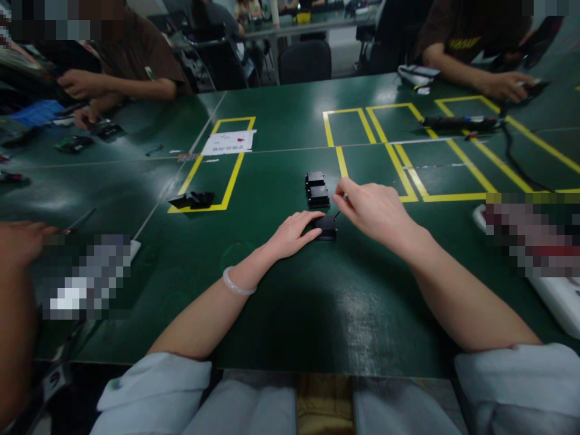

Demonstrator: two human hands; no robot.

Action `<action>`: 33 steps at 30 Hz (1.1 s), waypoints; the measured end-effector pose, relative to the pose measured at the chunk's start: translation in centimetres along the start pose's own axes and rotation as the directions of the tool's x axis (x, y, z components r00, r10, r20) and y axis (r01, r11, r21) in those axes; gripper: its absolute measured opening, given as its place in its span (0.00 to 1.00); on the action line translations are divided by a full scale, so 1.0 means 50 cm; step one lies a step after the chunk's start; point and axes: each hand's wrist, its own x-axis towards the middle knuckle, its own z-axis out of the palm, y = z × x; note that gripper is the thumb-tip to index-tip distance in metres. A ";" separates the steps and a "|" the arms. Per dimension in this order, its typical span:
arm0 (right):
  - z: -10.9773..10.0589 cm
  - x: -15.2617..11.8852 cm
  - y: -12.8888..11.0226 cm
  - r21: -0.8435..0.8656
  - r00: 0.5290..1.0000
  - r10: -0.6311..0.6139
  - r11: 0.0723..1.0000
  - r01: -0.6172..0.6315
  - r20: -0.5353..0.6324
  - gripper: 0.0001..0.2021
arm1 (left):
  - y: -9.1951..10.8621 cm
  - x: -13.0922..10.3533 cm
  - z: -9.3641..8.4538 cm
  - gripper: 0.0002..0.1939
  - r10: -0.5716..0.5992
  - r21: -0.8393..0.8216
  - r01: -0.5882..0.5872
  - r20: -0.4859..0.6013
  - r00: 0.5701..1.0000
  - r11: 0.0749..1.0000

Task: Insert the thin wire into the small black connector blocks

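A small black box (325, 228) sits on the green table in front of me. My left hand (296, 234) grips its left side, with fingertips at the far corner and the thumb near the front. Pinched in my right hand (369, 205) is a thin dark pointed tool (337, 215), slanting down to the box's right far corner. A bit of green shows between those fingers; the rest of the tool is hidden. Just beyond stand two similar black boxes, a nearer one (319, 193) and a farther one (315, 178).
Yellow tape outlines (233, 181) mark the table. A black part (193, 200) and a paper label (229, 142) lie at left. A black cylindrical tool (462, 123) with a cable lies at far right. Co-workers' hands (507, 86) are across the table and at my left.
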 end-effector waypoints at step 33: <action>0.001 0.002 0.001 -0.022 1.000 0.029 0.999 -0.029 0.002 0.20 | 0.002 0.000 0.000 0.23 -0.005 -0.001 0.005 0.006 1.000 1.000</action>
